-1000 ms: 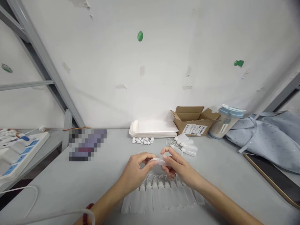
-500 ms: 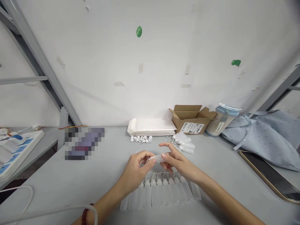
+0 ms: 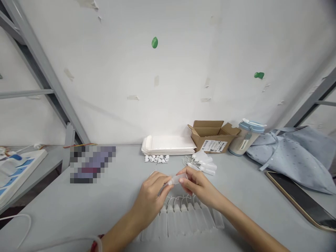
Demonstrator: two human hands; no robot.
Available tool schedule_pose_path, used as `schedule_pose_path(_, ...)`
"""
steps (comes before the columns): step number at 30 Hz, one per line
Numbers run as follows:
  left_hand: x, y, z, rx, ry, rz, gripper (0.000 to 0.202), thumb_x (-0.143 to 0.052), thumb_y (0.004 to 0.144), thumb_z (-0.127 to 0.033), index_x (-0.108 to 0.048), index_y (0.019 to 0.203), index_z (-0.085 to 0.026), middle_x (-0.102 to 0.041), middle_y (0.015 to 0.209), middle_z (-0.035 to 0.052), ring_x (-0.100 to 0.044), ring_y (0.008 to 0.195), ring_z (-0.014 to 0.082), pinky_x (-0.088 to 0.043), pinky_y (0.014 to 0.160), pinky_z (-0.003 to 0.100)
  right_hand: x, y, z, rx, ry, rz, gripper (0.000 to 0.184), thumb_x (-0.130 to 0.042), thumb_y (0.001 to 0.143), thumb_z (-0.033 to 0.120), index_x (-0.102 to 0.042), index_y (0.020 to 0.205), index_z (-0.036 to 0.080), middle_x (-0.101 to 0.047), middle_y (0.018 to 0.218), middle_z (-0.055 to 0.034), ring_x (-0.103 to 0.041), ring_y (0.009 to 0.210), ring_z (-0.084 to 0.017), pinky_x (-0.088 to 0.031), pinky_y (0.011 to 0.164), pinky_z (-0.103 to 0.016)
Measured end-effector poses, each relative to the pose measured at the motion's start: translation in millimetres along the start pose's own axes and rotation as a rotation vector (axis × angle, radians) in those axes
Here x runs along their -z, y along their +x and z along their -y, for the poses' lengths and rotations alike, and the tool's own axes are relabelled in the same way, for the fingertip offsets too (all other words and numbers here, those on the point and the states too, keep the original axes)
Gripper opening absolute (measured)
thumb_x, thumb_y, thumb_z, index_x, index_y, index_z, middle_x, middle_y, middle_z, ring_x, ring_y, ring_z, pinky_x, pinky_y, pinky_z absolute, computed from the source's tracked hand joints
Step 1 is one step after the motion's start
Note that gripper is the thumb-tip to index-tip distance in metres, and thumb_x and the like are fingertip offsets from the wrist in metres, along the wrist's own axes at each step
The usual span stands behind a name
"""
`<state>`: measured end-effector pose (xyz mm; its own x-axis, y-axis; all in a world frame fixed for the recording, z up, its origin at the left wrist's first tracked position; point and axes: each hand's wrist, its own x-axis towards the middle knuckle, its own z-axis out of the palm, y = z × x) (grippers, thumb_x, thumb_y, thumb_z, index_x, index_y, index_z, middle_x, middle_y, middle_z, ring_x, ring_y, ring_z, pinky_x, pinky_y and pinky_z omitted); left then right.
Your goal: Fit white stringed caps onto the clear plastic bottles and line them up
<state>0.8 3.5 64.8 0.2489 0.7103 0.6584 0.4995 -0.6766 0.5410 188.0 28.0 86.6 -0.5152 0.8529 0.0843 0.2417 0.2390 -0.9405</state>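
Observation:
My right hand pinches a small clear plastic bottle held sideways over the grey table. Against the bottle's left end, my left hand has its fingertips closed on the neck or cap. Just below both hands lies a row of several capped clear bottles, side by side. A loose pile of similar bottles lies behind my right hand. Small white caps are scattered in front of a stack of white trays.
An open cardboard box and a lidded cup stand at the back by the wall. Blue cloth and a dark tablet lie at the right. A power strip sits at the left, with a white cable near the front.
Both hands have stayed together on the bottle and dropped slightly toward the row; my right index finger, raised before, has come down onto the bottle.

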Motion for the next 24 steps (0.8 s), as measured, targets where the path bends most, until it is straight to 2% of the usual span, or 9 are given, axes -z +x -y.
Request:
schedule_pose_path(2, 0.9, 1, -1, 0.011, -0.009, -0.009, 0.011, -0.054, 0.082, -0.014, -0.063, 0.088, -0.016, -0.063, 0.074, 0.0034, -0.055, 0.069, 0.0152, -0.044, 0.063, 0.026, -1, 0, 0, -0.004, 0.029, -0.011, 0.033, -0.047, 0.087, 0.047, -0.053, 0.087, 0.015, -0.046, 0.053, 0.0055, -0.040, 0.047, -0.009, -0.031, 0.047, -0.022)
schedule_pose_path(4, 3.5, 5, -5, 0.104, -0.053, 0.019, 0.009, -0.057, 0.080, -0.017, -0.064, 0.085, -0.017, -0.064, 0.074, 0.0030, -0.056, 0.069, 0.0152, -0.045, 0.063, 0.026, -1, 1, 1, -0.003, 0.070, -0.019, 0.034, -0.047, 0.087, 0.049, -0.053, 0.084, 0.015, -0.045, 0.052, 0.0054, -0.039, 0.046, -0.009, -0.031, 0.047, -0.022)
schedule_pose_path(7, 7.4, 10, -10, 0.351, -0.164, 0.111, 0.014, -0.057, 0.080, -0.029, -0.065, 0.084, -0.018, -0.065, 0.074, 0.0021, -0.058, 0.069, 0.0155, -0.046, 0.064, 0.025, -2, 2, 1, 0.009, 0.142, -0.015, 0.035, -0.048, 0.086, 0.050, -0.052, 0.083, 0.016, -0.045, 0.053, 0.0054, -0.040, 0.047, -0.009, -0.031, 0.047, -0.021)
schedule_pose_path(9, 8.2, 12, -13, 0.523, -0.234, 0.186, 0.024, -0.053, 0.082, -0.039, -0.063, 0.079, -0.017, -0.062, 0.067, 0.0006, -0.057, 0.061, 0.0141, -0.045, 0.056, 0.023, -2, 2, 1, 0.016, 0.156, -0.027, 0.034, -0.048, 0.086, 0.050, -0.052, 0.085, 0.016, -0.045, 0.054, 0.0055, -0.041, 0.048, -0.009, -0.032, 0.048, -0.022)
schedule_pose_path(11, 7.5, 11, -15, 0.615, -0.272, 0.236, 0.034, -0.047, 0.083, -0.044, -0.057, 0.066, -0.016, -0.055, 0.057, -0.0016, -0.051, 0.049, 0.0116, -0.039, 0.047, 0.021, -3, 2, 2, 0.019, 0.129, -0.041, 0.034, -0.048, 0.086, 0.050, -0.052, 0.087, 0.016, -0.044, 0.054, 0.0056, -0.041, 0.049, -0.009, -0.032, 0.049, -0.022)
schedule_pose_path(13, 6.3, 9, -15, 0.620, -0.281, 0.255, 0.040, -0.044, 0.085, -0.045, -0.049, 0.057, -0.017, -0.049, 0.052, -0.0027, -0.048, 0.045, 0.0102, -0.034, 0.044, 0.021, -3, 1, 3, 0.018, 0.070, -0.032, 0.034, -0.046, 0.087, 0.051, -0.052, 0.086, 0.017, -0.044, 0.053, 0.0057, -0.039, 0.049, -0.010, -0.031, 0.049, -0.022)
schedule_pose_path(15, 5.8, 8, -16, 0.580, -0.254, 0.258, 0.040, -0.044, 0.086, -0.043, -0.046, 0.055, -0.017, -0.047, 0.052, -0.0028, -0.048, 0.047, 0.0104, -0.033, 0.045, 0.021, -3, 1, 2, 0.014, -0.005, -0.017, 0.036, -0.044, 0.088, 0.051, -0.052, 0.081, 0.017, -0.043, 0.051, 0.0056, -0.037, 0.047, -0.010, -0.029, 0.048, -0.023)
schedule_pose_path(21, 10.2, 11, -16, 0.323, -0.050, 0.240, 0.036, -0.044, 0.087, -0.030, -0.041, 0.054, -0.017, -0.041, 0.052, -0.0028, -0.038, 0.051, 0.0105, -0.030, 0.051, 0.023, -5, 2, -3, -0.025, -0.125, -0.049, 0.043, -0.041, 0.086, 0.056, -0.050, 0.070, 0.018, -0.038, 0.049, 0.0055, -0.034, 0.046, -0.010, -0.024, 0.045, -0.023)
schedule_pose_path(24, 12.5, 12, -16, 0.325, -0.047, 0.227, 0.032, -0.045, 0.086, -0.029, -0.042, 0.056, -0.018, -0.039, 0.054, -0.0033, -0.036, 0.053, 0.0105, -0.029, 0.052, 0.023, -6, 2, -2, -0.037, -0.134, -0.047, 0.044, -0.042, 0.085, 0.057, -0.052, 0.071, 0.017, -0.038, 0.050, 0.0053, -0.035, 0.047, -0.010, -0.024, 0.045, -0.023)
